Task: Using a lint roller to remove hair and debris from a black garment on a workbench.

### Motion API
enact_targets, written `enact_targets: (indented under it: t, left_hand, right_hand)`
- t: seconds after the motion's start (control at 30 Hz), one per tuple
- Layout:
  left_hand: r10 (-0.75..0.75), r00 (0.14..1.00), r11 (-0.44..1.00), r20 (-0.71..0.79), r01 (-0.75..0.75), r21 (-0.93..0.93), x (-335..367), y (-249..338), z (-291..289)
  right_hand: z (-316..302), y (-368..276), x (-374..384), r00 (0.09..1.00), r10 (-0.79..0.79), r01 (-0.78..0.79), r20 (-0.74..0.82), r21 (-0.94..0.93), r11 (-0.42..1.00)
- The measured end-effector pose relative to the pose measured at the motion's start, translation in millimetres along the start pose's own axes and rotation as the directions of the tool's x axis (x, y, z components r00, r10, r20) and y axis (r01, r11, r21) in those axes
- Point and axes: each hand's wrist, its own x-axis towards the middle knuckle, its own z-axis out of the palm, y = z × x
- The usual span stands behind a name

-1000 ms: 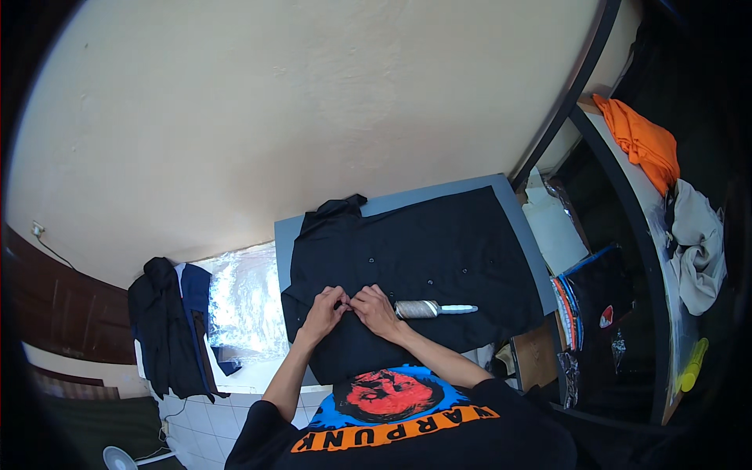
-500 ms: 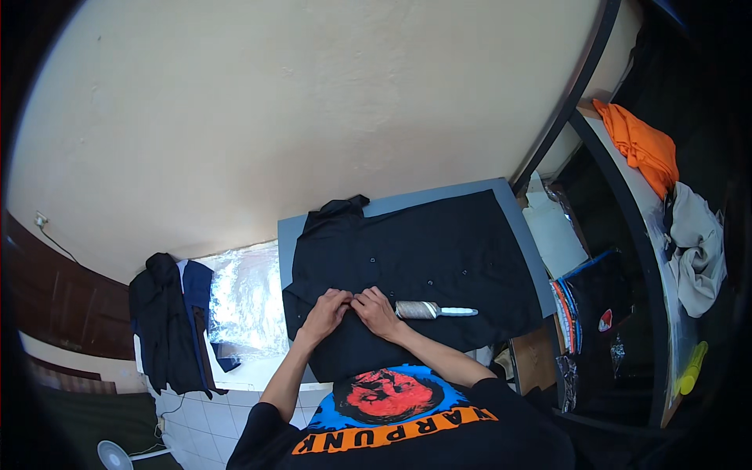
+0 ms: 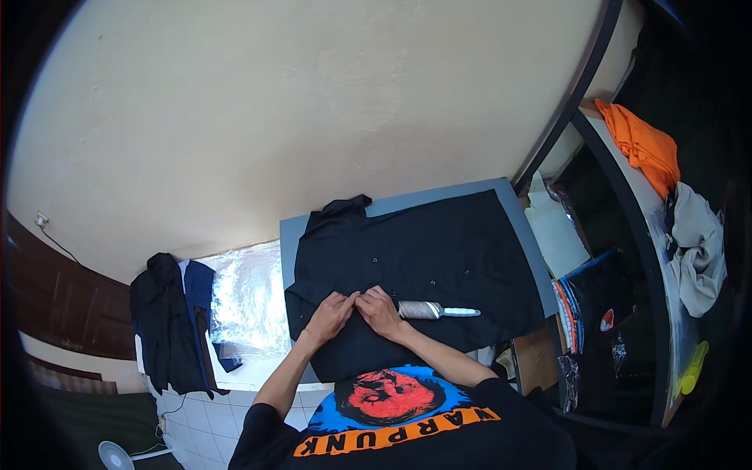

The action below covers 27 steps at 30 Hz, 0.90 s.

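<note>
A black button-up shirt (image 3: 423, 243) lies spread over a grey board, its collar end to the left and several small buttons showing along its middle. My left hand (image 3: 332, 314) and my right hand (image 3: 377, 312) meet over the near left part of the shirt. Both have their fingers bent and pinched on the black cloth near the front edge; any button between the fingertips is hidden. Just right of my right hand, a lint roller (image 3: 421, 310) with a pale handle rests on the shirt.
Left of the grey board (image 3: 291, 235) lie clear plastic packets (image 3: 247, 294) and a pile of dark garments (image 3: 166, 321). On the right, a shelf holds an orange cloth (image 3: 641, 145), a light grey cloth (image 3: 697, 251) and folded clothes (image 3: 599, 301). A white fan (image 3: 116, 454) stands low at left.
My hands stay at the same place on the shirt, with the fingertips shifting slightly. The whole view has moved a little; the lint roller and shirt lie as before.
</note>
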Motion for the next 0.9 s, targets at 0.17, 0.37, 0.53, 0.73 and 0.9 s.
enact_targets:
  t: [0.17, 0.37, 0.53, 0.73, 0.9]
  left_hand:
    - [0.051, 0.997, 0.999, -0.060, -0.052, -0.005, 1.5, 0.2, 1.6]
    - [0.032, 0.997, 0.996, -0.070, -0.038, -0.085, 3.2, 0.7, -0.7]
    - [-0.059, 0.995, 0.989, -0.083, 0.047, -0.142, 2.4, 5.2, 2.1]
    - [-0.115, 0.990, 0.978, -0.082, 0.098, -0.183, -0.3, 10.4, 5.7]
    - [-0.086, 0.983, 0.985, -0.164, 0.059, -0.163, -2.1, 13.2, 12.3]
  right_hand:
    - [-1.5, 3.0, 2.0, 0.999, 0.037, -0.036, -0.003, 0.071, 0.997]
    - [-4.0, 1.7, 2.3, 0.994, 0.098, -0.104, 0.056, 0.123, 0.987]
    - [-7.8, -3.9, 5.5, 0.991, 0.122, -0.129, 0.056, 0.150, 0.980]
    - [-6.7, -4.9, 3.8, 0.989, 0.136, -0.143, 0.051, 0.157, 0.977]
    - [1.6, -2.2, -3.8, 0.985, 0.170, -0.169, 0.007, 0.177, 0.970]
